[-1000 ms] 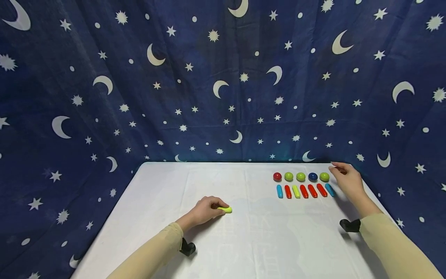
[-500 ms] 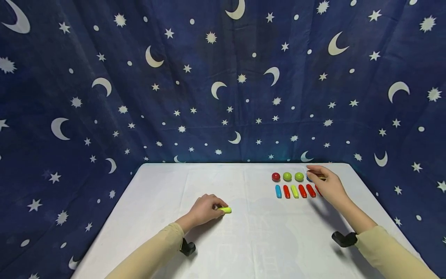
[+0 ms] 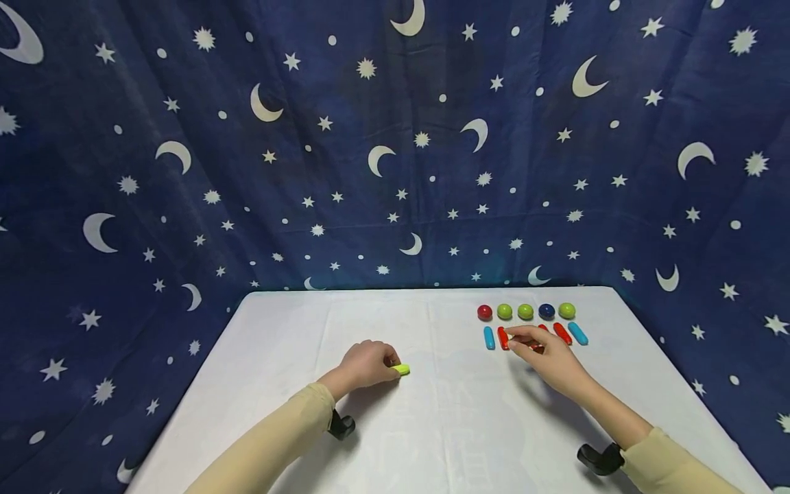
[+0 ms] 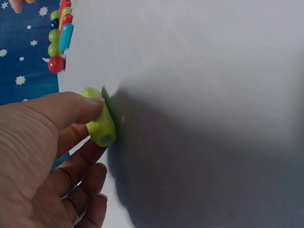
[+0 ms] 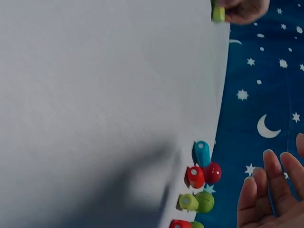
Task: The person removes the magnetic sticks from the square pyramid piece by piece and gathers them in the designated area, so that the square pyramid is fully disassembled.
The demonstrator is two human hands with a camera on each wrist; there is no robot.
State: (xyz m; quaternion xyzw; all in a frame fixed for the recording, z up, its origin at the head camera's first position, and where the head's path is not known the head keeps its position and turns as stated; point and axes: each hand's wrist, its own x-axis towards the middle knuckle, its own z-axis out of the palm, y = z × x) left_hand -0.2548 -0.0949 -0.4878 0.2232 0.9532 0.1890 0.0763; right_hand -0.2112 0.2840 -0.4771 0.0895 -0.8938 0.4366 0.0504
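My left hand (image 3: 365, 365) pinches a yellow-green oblong bead (image 4: 102, 127) between thumb and fingers, low over the table; a small hole shows in the bead's end. My right hand (image 3: 552, 360) is over the row of oblong beads, hiding the middle of that row. Its fingers are loosely bent in the head view, and the right wrist view has them apart with nothing held. Visible in this row are a light-blue bead (image 3: 489, 337) and a red bead (image 3: 503, 338) at the left, another red bead (image 3: 562, 333) and a blue bead (image 3: 577, 333) at the right.
Behind them runs a row of round beads: a red one (image 3: 485, 313), several green ones such as this green bead (image 3: 525, 312), and a dark-blue one (image 3: 546, 311). A white cloth (image 3: 395, 432) covers the table. Dark blue star-and-moon curtain (image 3: 345, 137) encloses the back and sides.
My right hand has moved left from the right end of the rows, passing the round beads, to above the oblong ones. My left hand stays nearly still, holding its yellow-green bead.
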